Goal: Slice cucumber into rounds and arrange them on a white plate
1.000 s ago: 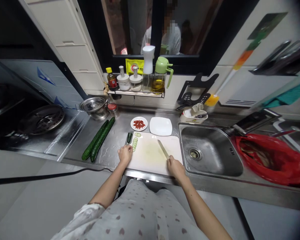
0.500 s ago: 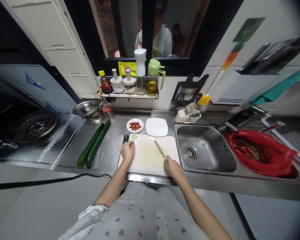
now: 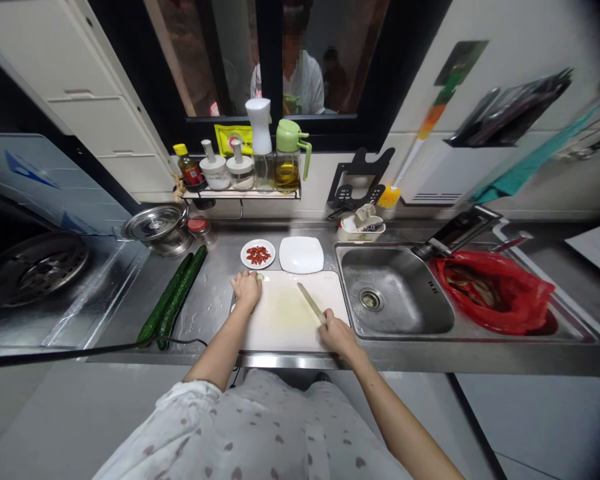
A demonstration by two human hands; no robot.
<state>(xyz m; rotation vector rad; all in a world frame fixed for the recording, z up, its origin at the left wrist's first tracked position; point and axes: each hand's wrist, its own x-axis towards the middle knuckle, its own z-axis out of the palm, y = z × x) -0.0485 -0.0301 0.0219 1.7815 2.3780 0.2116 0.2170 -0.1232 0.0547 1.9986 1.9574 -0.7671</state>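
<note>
One hand, the right, is closed around a knife

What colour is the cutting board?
The cutting board is whitish, yellowish near its middle; head view.

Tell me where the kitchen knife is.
In the head view, the kitchen knife is in the right hand, over the right half of the white cutting board, left of the sink.

A straight knife slants over the white cutting board.
</note>
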